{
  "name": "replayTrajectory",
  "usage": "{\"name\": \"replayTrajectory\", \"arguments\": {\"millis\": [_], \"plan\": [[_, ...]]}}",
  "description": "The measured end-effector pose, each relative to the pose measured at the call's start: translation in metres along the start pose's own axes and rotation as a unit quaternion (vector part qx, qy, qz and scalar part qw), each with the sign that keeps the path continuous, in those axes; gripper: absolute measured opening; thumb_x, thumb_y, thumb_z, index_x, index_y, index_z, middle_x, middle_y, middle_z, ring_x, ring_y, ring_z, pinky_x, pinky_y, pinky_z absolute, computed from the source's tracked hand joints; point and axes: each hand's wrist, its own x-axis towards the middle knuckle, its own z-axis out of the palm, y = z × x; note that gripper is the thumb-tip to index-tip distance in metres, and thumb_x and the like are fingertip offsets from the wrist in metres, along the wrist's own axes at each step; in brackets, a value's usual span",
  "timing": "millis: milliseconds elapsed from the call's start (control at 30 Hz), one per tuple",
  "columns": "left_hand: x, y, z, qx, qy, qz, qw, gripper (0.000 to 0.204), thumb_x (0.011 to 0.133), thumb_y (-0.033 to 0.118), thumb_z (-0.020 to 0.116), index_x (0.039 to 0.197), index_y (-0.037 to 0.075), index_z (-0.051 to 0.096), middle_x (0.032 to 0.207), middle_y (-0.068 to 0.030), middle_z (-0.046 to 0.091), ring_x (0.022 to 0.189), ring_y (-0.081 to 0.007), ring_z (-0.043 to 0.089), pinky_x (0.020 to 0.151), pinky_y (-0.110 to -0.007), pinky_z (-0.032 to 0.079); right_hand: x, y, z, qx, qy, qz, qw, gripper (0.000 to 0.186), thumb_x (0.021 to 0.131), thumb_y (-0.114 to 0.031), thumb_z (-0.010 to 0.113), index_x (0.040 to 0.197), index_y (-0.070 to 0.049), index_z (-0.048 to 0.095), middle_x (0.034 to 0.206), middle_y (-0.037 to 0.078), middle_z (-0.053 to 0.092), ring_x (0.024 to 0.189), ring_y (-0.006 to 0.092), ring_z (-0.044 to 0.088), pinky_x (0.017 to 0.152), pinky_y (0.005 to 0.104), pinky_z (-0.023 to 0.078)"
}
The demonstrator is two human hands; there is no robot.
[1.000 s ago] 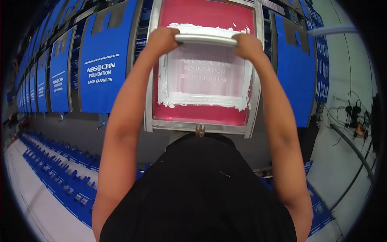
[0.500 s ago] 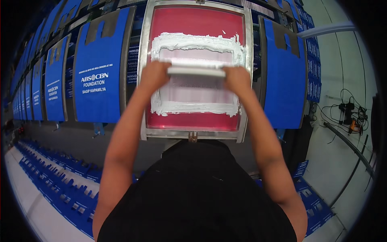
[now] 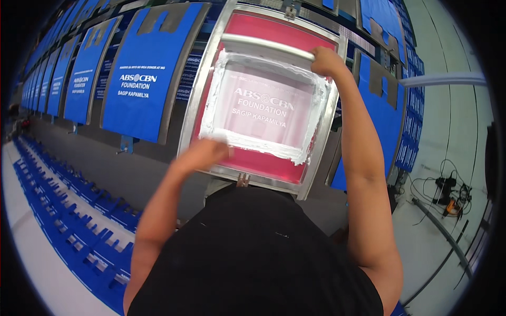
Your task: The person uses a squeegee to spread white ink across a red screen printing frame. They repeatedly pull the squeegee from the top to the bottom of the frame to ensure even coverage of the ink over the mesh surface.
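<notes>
A silver-framed printing screen [image 3: 194, 113] lies in front of me, its mesh red with a pale see-through window bearing white lettering. Thick white ink [image 3: 258, 143] borders that window on all sides. My right hand [image 3: 326, 62] is closed around the right end of a long pale squeegee [image 3: 269, 46], which lies across the far part of the screen. Over the near left corner of the frame is my left hand [image 3: 204, 154], away from the squeegee. Motion smears its fingers, and I cannot make out anything in it.
Blue printed bags [image 3: 139, 63] lie flat on boards in a row to the left, with another blue bag [image 3: 363, 126] right of the screen. Metal clips [image 3: 243, 179] sit at the frame's near edge. Tangled black cables [image 3: 445, 187] lie at the far right.
My left hand has let go of the squeegee and moved toward me. My right hand has carried the squeegee to the screen's far side. The view has turned, and lettering now shows through the window.
</notes>
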Motion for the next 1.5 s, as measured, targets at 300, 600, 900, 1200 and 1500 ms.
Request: {"name": "replayTrajectory", "arguments": {"millis": [300,600,900,1200,1500], "plan": [[-0.034,-0.058,0.169,-0.399,-0.091,-0.066,0.91,0.043,0.095,0.041,0.058,0.09,-0.001,0.065,0.075,-0.0009,0.062,0.07,-0.0064,0.054,0.064,-0.025,0.045,0.016,-0.035,0.017,-0.007,0.041,-0.091,0.995,0.051,0.067,-0.014,0.061,0.118,-0.012,0.066,0.111,0.016,0.067,0.105,0.0331,0.062,0.09,0.0398,0.05],[-0.047,-0.03,0.15,-0.398,-0.104,-0.011,0.911,0.04,0.099,0.039,0.052,0.082,0.005,0.065,0.065,0.0039,0.055,0.059,-0.0045,0.049,0.054,-0.02,0.04,-0.105,-0.093,0.036,0.011,0.0,-0.008,1.0,0.051,0.069,-0.012,0.06,0.12,-0.015,0.065,0.111,0.013,0.067,0.106,0.03,0.063,0.091,0.0391,0.05],[-0.035,-0.044,0.169,-0.288,-0.043,-0.078,0.954,0.046,0.096,0.044,0.052,0.082,0.003,0.067,0.064,-0.0022,0.059,0.057,-0.0103,0.052,0.056,-0.027,0.044,-0.265,-0.134,0.134,0.061,0.146,-0.086,0.984,0.036,0.066,-0.006,0.067,0.102,-0.008,0.066,0.092,0.01,0.067,0.089,0.0308,0.061,0.081,0.0436,0.047],[-0.036,-0.042,0.16,-0.109,-0.014,-0.14,0.984,0.054,0.091,0.054,0.054,0.09,0.002,0.07,0.068,-0.0102,0.064,0.067,-0.0202,0.062,0.065,-0.035,0.048,-0.241,-0.015,0.116,0.169,0.099,-0.031,0.98,0.041,0.069,-0.032,0.074,0.105,-0.014,0.068,0.096,0.01,0.069,0.104,0.0313,0.06,0.099,0.0549,0.032],[-0.029,-0.074,0.008,0.065,0.47,-0.089,0.876,0.039,0.096,0.033,0.055,0.11,-0.002,0.062,0.099,-0.0167,0.066,0.088,-0.0235,0.061,0.08,-0.035,0.046,-0.158,0.029,0.175,0.475,0.08,0.045,0.875,0.047,0.066,-0.033,0.084,0.098,-0.002,0.071,0.088,0.009,0.071,0.083,0.0159,0.065,0.078,0.0292,0.049]]}}
